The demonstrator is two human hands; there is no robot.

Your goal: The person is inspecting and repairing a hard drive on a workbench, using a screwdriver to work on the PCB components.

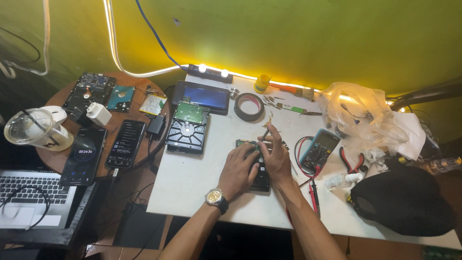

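A dark hard drive [261, 179] lies on the white table [192, 178] in front of me. My left hand [239, 169], with a wristwatch on the wrist, rests flat on top of the drive and presses it down. My right hand [276, 155] is beside it, fingers pinched around a thin screwdriver [266, 133] whose tip points down at the drive's far edge. Much of the drive is hidden under both hands.
Another hard drive [186, 130] and a tablet [201, 96] lie further back, with a tape roll [249, 106], multimeter [319, 149], red pliers [352, 162], plastic bag [361, 113] and black cap [402, 200] to the right. Left: two phones [84, 155], a cup [32, 129], laptop [33, 197].
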